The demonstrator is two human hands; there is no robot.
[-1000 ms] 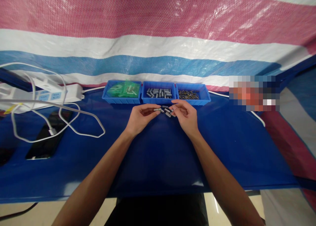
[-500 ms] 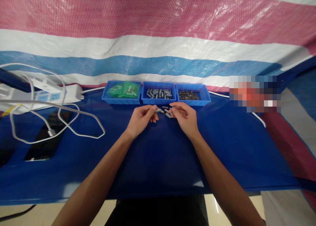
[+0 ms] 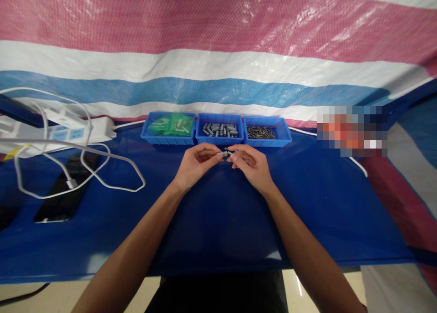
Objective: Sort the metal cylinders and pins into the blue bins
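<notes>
My left hand (image 3: 196, 163) is closed in a pinch on a small metal cylinder (image 3: 224, 154), just in front of the middle blue bin (image 3: 220, 118). Facing it, my right hand (image 3: 252, 166) pinches thumb against fingers at the cylinder's other end. What lies between those right fingertips is too small to make out. The fingertips of both hands nearly meet. Behind and under them, a few loose metal cylinders show in part, mostly covered by my fingers. Grey metal cylinders (image 3: 221, 130) fill part of the middle bin.
The right blue bin (image 3: 286, 133) holds many thin screws (image 3: 261, 132); the left blue bin (image 3: 150, 139) holds a green plastic bag (image 3: 177, 124) with metal pieces. At left lie a white power strip (image 3: 99, 129), looped white cables (image 3: 136, 171) and a black phone (image 3: 63, 203). A striped sheet (image 3: 218, 62) hangs behind.
Both hands have come together, my left moving right and my right moving left, until their fingertips almost touch. The loose cylinders between them are now mostly hidden.
</notes>
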